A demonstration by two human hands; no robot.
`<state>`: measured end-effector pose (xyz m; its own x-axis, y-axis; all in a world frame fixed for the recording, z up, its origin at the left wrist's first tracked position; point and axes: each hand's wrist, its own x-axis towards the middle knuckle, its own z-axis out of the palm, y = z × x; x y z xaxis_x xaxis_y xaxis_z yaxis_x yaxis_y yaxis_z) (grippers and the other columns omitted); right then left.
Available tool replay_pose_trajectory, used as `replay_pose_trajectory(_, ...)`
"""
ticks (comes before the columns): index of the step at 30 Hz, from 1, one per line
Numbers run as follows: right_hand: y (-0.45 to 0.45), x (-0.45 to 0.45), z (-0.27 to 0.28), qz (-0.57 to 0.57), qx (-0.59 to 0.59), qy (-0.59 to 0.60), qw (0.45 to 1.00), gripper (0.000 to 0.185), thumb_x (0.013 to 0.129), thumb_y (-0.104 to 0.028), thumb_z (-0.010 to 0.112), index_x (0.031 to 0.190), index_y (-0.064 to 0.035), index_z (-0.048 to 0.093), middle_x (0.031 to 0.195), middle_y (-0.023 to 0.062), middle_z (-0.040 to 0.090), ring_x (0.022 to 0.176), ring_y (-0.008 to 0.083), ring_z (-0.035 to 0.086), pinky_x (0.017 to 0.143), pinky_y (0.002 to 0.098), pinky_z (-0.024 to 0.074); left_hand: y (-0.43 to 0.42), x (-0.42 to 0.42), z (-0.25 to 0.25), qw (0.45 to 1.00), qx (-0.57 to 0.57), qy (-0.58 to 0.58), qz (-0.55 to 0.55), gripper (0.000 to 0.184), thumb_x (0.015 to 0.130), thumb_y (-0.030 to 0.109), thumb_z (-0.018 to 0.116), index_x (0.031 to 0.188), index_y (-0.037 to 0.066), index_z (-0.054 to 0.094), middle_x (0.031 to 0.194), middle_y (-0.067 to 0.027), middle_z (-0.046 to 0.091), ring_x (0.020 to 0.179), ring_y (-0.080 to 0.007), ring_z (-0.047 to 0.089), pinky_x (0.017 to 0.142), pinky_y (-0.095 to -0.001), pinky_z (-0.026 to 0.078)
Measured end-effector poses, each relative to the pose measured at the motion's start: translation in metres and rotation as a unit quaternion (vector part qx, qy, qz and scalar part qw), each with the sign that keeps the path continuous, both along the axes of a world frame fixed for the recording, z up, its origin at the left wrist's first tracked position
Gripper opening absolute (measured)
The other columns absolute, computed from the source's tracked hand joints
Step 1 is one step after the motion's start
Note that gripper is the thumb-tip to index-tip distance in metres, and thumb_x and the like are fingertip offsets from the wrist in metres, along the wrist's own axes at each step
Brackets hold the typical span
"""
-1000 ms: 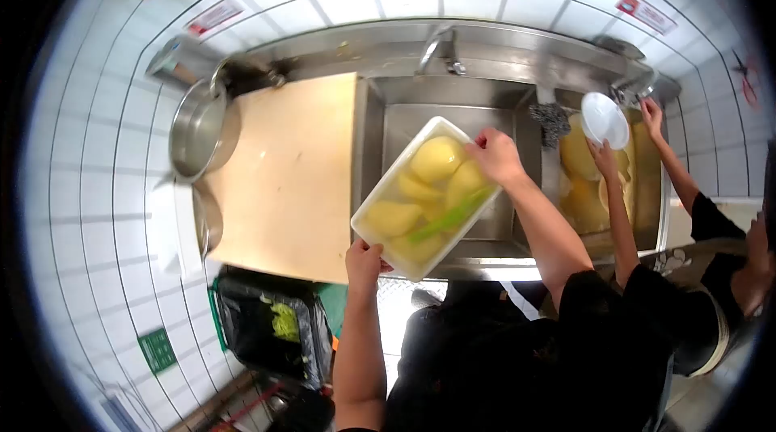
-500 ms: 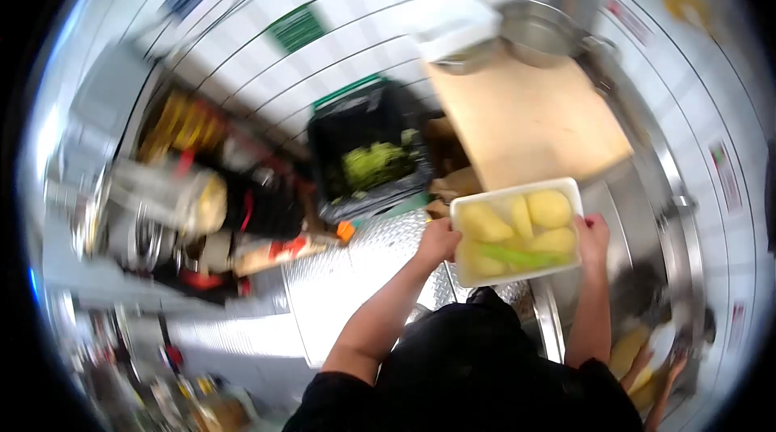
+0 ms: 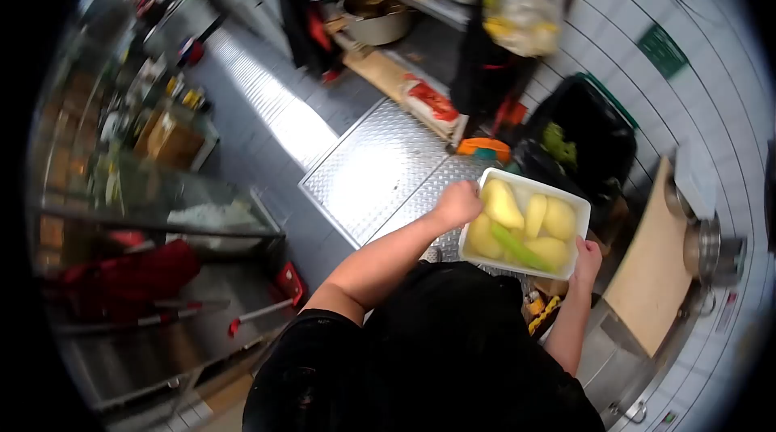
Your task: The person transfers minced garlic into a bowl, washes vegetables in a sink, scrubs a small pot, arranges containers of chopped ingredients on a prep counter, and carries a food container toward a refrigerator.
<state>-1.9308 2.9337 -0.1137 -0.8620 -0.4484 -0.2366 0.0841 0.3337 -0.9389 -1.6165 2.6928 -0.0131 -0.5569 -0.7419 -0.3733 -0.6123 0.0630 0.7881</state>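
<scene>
Two hands (image 3: 459, 204) (image 3: 588, 261) holding one tub (image 3: 539, 186), several yellow pieces (image 3: 559, 219) (one green strip (image 3: 518, 248))

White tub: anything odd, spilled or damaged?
Only a single long green piece, lying among the pale yellow chunks in the white tub. It stands out by colour; can't tell whether it belongs. No spill or damage visible. Left hand and right hand hold opposite sides.
</scene>
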Motion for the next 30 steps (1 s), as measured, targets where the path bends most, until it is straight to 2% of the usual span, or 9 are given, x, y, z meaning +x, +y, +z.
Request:
replay_pose_trajectory(2,-0.061,0.032,0.006,0.061,0.005,-0.012,0.998,0.019,0.089,-0.016,0.074,0.089,0.0005,0.065,0.083,0.0041,0.064,0.075,0.0119,0.056,0.070,0.0288,0.0478,-0.019,0.050,-0.007,0.998,-0.012,0.015,0.064,0.017,0.082,0.009,0.054,0.081,-0.005,0.064,0.063,-0.0207,0.064,0.049,-0.0287,0.066,0.047,-0.0391,0.054)
replay_pose_trajectory(5,-0.151,0.075,0.006,0.153,0.022,0.009,0.988,0.018,0.088,-0.014,0.074,0.088,0.0015,0.064,0.081,0.0044,0.063,0.074,0.0117,0.056,0.067,0.0288,0.0467,-0.043,0.124,0.005,0.985,0.026,-0.003,0.171,0.022,0.079,0.011,0.055,0.088,-0.005,0.068,0.070,-0.0236,0.068,0.057,-0.0323,0.069,0.060,-0.0423,0.058)
replay_pose_trajectory(9,-0.265,0.148,0.022,0.275,0.007,0.009,0.961,0.019,0.087,-0.012,0.075,0.086,0.0021,0.063,0.078,0.0046,0.062,0.071,0.0119,0.055,0.065,0.0299,0.0459,-0.067,0.206,0.010,0.953,0.052,0.008,0.298,0.020,0.082,0.012,0.059,0.084,-0.007,0.065,0.065,-0.0201,0.065,0.050,-0.0269,0.065,0.051,-0.0394,0.055)
replay_pose_trajectory(12,-0.345,0.209,0.034,0.352,0.010,0.020,0.936,0.019,0.087,-0.012,0.074,0.084,0.0022,0.062,0.077,0.0050,0.062,0.071,0.0123,0.056,0.066,0.0304,0.0466,-0.085,0.255,0.024,0.914,0.060,0.041,0.398,0.019,0.084,0.012,0.060,0.084,-0.007,0.063,0.065,-0.0153,0.065,0.050,-0.0227,0.064,0.047,-0.0361,0.053)
replay_pose_trajectory(14,-0.393,0.251,0.043,0.394,0.012,0.024,0.919,0.019,0.087,-0.012,0.074,0.083,0.0018,0.062,0.076,0.0062,0.063,0.070,0.0127,0.056,0.067,0.0307,0.0473,-0.098,0.289,-0.002,0.887,0.073,0.056,0.452,0.019,0.084,0.011,0.060,0.085,-0.007,0.064,0.067,-0.0135,0.065,0.052,-0.0210,0.064,0.047,-0.0351,0.053)
replay_pose_trajectory(19,-0.522,0.342,0.013,0.509,-0.022,0.031,0.860,0.021,0.083,-0.014,0.078,0.083,-0.0003,0.062,0.074,0.0080,0.064,0.069,0.0155,0.058,0.066,0.0332,0.0492,-0.138,0.362,-0.004,0.817,0.059,0.079,0.569,0.017,0.083,0.009,0.060,0.087,-0.007,0.064,0.070,-0.0119,0.066,0.057,-0.0189,0.066,0.048,-0.0337,0.052)
replay_pose_trajectory(21,-0.564,0.384,0.038,0.550,-0.017,0.066,0.832,0.023,0.081,-0.016,0.079,0.084,-0.0005,0.063,0.073,0.0099,0.065,0.068,0.0195,0.060,0.065,0.0354,0.0505,-0.148,0.387,-0.006,0.776,0.066,0.095,0.620,0.016,0.083,0.008,0.059,0.087,-0.007,0.065,0.070,-0.0112,0.066,0.059,-0.0183,0.066,0.049,-0.0322,0.051)
replay_pose_trajectory(26,-0.681,0.498,0.059,0.646,0.029,0.091,0.757,0.026,0.080,-0.022,0.079,0.082,-0.0010,0.062,0.075,0.0153,0.067,0.070,0.0286,0.065,0.068,0.0393,0.0520,-0.203,0.450,0.013,0.696,0.036,0.112,0.708,0.016,0.081,0.002,0.057,0.091,-0.005,0.067,0.072,-0.0081,0.065,0.051,-0.0134,0.054,0.045,-0.0282,0.040)
replay_pose_trajectory(30,-0.760,0.590,0.065,0.697,0.021,0.092,0.711,0.027,0.079,-0.022,0.078,0.080,-0.0014,0.060,0.073,0.0145,0.066,0.068,0.0257,0.063,0.067,0.0388,0.0511,-0.247,0.506,0.025,0.647,0.021,0.124,0.752,0.016,0.082,0.003,0.057,0.091,-0.005,0.067,0.069,-0.0072,0.065,0.047,-0.0126,0.053,0.042,-0.0283,0.038)
